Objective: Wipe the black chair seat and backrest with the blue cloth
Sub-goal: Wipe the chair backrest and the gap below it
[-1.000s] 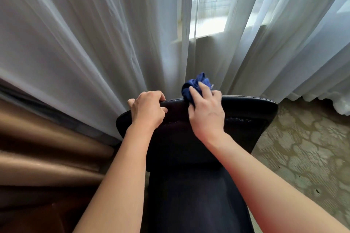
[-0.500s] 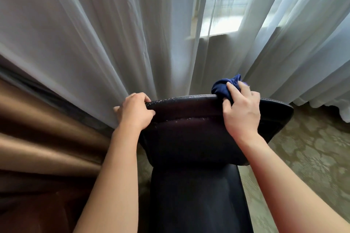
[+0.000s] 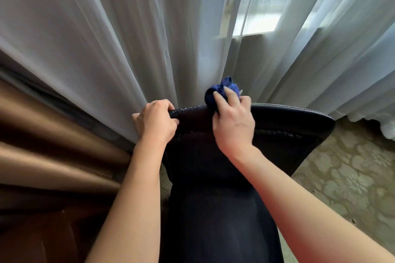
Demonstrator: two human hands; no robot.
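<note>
The black chair's backrest (image 3: 286, 130) runs across the middle of the view, seen from behind and above; its dark back panel (image 3: 220, 215) drops toward me. My left hand (image 3: 157, 121) grips the backrest's top edge at its left end. My right hand (image 3: 234, 123) presses the bunched blue cloth (image 3: 221, 90) onto the top edge a little left of the middle. Fine white specks show on the top edge between my hands. The seat is hidden behind the backrest.
Sheer white curtains (image 3: 128, 34) hang right behind the chair, touching it, with a bright window (image 3: 260, 10) beyond. Brown drapes (image 3: 42, 139) bunch at the left. Patterned carpet (image 3: 350, 179) lies to the right of the chair.
My right hand with the blue cloth slid right along the top edge, then back left toward my left hand. My left hand kept its grip on the left end.
</note>
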